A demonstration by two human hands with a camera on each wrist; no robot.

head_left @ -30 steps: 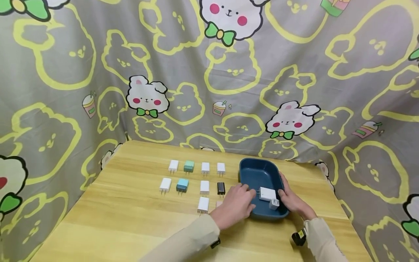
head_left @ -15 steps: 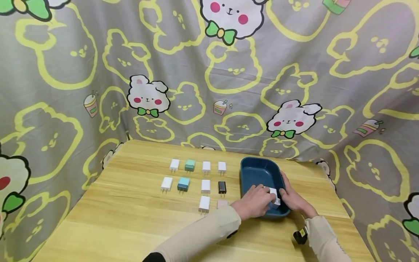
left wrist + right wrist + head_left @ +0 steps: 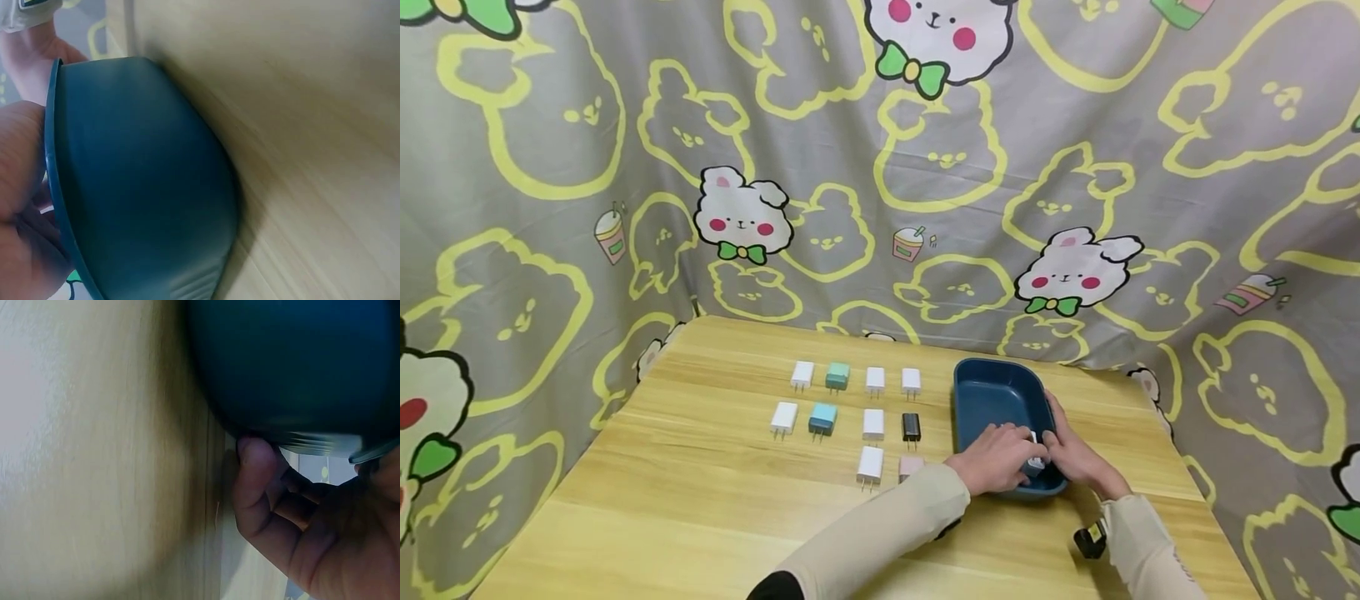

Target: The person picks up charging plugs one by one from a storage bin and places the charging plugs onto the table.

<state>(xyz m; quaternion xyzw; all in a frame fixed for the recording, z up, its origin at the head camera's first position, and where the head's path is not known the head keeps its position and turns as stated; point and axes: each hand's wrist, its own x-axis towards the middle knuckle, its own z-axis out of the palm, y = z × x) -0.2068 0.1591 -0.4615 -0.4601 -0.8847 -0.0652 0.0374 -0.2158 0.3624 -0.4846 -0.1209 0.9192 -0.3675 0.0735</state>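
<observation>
A dark blue plastic bin (image 3: 996,400) stands at the right of the table. My left hand (image 3: 1000,457) reaches over its near left rim, fingers bent down around a white charger plug (image 3: 1034,465) inside. This hand hides most of the other white plug in there. My right hand (image 3: 1077,454) grips the bin's right rim, thumb inside and fingers along the outer wall. In the right wrist view, the right hand's bent fingers (image 3: 256,462) lie against the bin's underside. The left wrist view shows the left hand (image 3: 22,194) above the rim.
Left of the bin, several charger plugs lie in rows on the wooden table (image 3: 700,500): mostly white (image 3: 870,463), plus a green one (image 3: 837,376), a blue one (image 3: 822,418), a black one (image 3: 911,427) and a pink one (image 3: 912,468). A patterned curtain (image 3: 820,167) hangs behind.
My left hand has moved right, from the bin's left rim to the white plugs inside, and now covers much of them. My right hand stays on the rim.
</observation>
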